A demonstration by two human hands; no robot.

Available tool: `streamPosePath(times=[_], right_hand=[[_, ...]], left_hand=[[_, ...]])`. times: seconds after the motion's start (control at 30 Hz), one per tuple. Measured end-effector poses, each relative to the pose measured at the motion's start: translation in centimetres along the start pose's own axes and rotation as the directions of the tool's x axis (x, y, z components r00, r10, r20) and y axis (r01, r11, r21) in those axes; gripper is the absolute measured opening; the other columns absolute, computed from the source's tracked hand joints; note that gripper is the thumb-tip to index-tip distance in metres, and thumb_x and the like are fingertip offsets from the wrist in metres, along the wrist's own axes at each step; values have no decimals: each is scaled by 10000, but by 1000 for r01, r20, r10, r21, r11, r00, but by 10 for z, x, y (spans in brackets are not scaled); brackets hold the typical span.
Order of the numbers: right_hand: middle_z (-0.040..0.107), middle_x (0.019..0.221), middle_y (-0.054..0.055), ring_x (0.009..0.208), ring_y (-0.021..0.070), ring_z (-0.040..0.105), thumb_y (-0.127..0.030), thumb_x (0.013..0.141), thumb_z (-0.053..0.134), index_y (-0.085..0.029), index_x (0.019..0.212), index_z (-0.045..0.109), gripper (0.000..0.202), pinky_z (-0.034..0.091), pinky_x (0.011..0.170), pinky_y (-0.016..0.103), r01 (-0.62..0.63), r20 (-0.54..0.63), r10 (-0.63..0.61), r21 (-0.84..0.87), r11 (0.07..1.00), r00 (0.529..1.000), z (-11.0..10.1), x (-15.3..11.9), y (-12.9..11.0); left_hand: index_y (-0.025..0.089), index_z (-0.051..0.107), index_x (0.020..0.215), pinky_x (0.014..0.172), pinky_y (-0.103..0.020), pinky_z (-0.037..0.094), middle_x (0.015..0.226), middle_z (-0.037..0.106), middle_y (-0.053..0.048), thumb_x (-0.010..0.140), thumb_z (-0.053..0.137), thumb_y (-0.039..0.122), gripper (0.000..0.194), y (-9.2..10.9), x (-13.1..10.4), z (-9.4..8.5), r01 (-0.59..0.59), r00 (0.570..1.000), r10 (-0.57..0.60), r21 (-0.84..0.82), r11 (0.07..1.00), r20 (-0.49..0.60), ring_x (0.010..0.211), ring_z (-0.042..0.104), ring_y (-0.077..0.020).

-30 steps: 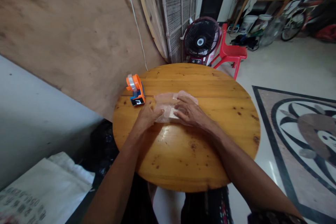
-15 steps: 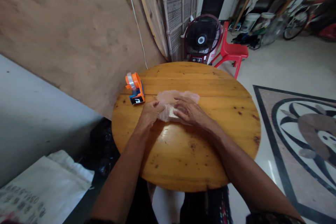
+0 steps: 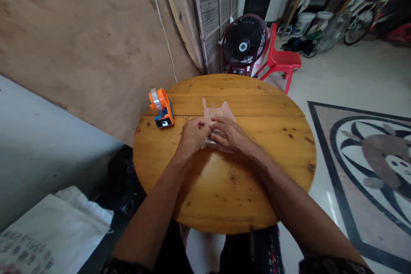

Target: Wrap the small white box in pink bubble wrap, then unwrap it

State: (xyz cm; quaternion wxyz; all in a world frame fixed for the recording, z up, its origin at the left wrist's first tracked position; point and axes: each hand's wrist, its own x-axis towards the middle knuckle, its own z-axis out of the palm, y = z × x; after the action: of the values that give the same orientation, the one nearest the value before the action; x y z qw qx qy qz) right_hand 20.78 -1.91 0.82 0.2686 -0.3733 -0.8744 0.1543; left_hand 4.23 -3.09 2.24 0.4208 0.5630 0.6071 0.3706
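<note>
A sheet of pinkish bubble wrap (image 3: pixel 221 112) lies on the round wooden table (image 3: pixel 224 188), with its far edge standing up. Part of a pale block-like item (image 3: pixel 213 143) shows beneath my hands, mostly covered, so its kind is not clear. My left hand (image 3: pixel 194 133) is closed, thumb and forefinger pinching the wrap at its left side. My right hand (image 3: pixel 228 133) rests on top of the wrapped item with fingers stretched out, its fingertips close to my left hand. An orange and blue tape dispenser (image 3: pixel 163 109) with clear tape stands to the left of my hands.
Beyond the table are a dark fan (image 3: pixel 244 46) and a red plastic chair (image 3: pixel 282 58). A wooden board wall (image 3: pixel 96 30) rises at the left. Low at the left lies a white printed sack (image 3: pixel 54 227). A bicycle (image 3: pixel 359 21) stands at the far right.
My left hand has moved right, folding the wrap's left side over the pale item. The wrap now looks narrower, its far edge raised. My right hand stays on top.
</note>
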Motion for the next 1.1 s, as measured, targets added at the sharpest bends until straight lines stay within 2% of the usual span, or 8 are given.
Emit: streamPosePath(times=[0.1, 0.23, 0.37, 0.57, 0.7, 0.83, 1.0, 1.1], right_hand=[[575, 1344, 146, 1265, 268, 527, -288, 874, 584, -173, 1064, 680, 242, 411, 1069, 442, 1, -11, -2, -13, 1000, 1000, 2, 0, 2], [585, 1335, 113, 1268, 256, 524, -289, 868, 586, -219, 1044, 671, 208, 414, 1067, 457, -19, -23, 19, 5, 1000, 1000, 3, -1, 4], [580, 1332, 150, 1268, 270, 525, -298, 861, 591, -177, 1019, 676, 217, 422, 1049, 456, -53, 3, 53, 37, 998, 999, -1, -2, 2], [621, 1276, 131, 1178, 263, 589, -300, 821, 597, -172, 1091, 648, 303, 455, 1000, 429, -66, 29, 63, 118, 991, 998, -7, -3, 4], [608, 1297, 139, 1215, 282, 564, -298, 810, 596, -168, 1072, 657, 299, 435, 1025, 453, -97, 7, 97, 136, 986, 995, -8, -4, 4], [604, 1309, 124, 1217, 278, 565, -246, 787, 585, -179, 1075, 668, 307, 424, 1038, 471, -106, 36, 102, 127, 986, 994, -11, -5, 7], [643, 1247, 102, 1162, 256, 599, -154, 734, 571, -182, 990, 681, 281, 462, 1004, 425, -87, 20, 85, 151, 985, 996, -15, -5, 12], [676, 1187, 79, 1110, 240, 623, -110, 734, 537, -191, 976, 679, 292, 475, 975, 410, -104, 25, 101, 155, 982, 995, -17, -6, 16]], left_hand=[[157, 614, 708, 457, -203, 363, 562, 593, 4, 747, 626, 292, 141, 4, -4, -1, -10, 1000, 10, 20, 1000, -17, 494, 517, -103], [149, 639, 699, 462, -203, 361, 537, 567, 16, 722, 539, 201, 115, 10, -8, -8, -22, 992, 25, -32, 999, 121, 456, 477, -84], [139, 663, 715, 504, -212, 392, 552, 572, 16, 664, 504, 160, 168, 13, -8, -15, -13, 977, 22, -44, 999, 210, 492, 501, -94], [144, 709, 810, 530, -216, 361, 631, 611, 10, 705, 507, 200, 234, 10, -8, -17, -180, 957, 138, 148, 972, 255, 561, 505, -106], [159, 699, 790, 529, -221, 315, 590, 568, 26, 727, 528, 191, 185, 8, -9, -14, -296, 940, 219, 304, 906, 263, 561, 478, -107], [169, 649, 707, 566, -246, 315, 629, 569, 17, 775, 544, 202, 129, 8, -11, -13, -423, 901, 328, 408, 809, 284, 584, 472, -114], [180, 680, 799, 653, -268, 387, 766, 590, -26, 840, 522, 224, 169, -4, -14, -10, -543, 837, 478, 501, 674, 266, 699, 521, -149], [181, 702, 866, 757, -301, 432, 848, 586, -62, 866, 507, 245, 205, -16, -14, -5, -602, 770, 603, 545, 583, 206, 825, 542, -186]])
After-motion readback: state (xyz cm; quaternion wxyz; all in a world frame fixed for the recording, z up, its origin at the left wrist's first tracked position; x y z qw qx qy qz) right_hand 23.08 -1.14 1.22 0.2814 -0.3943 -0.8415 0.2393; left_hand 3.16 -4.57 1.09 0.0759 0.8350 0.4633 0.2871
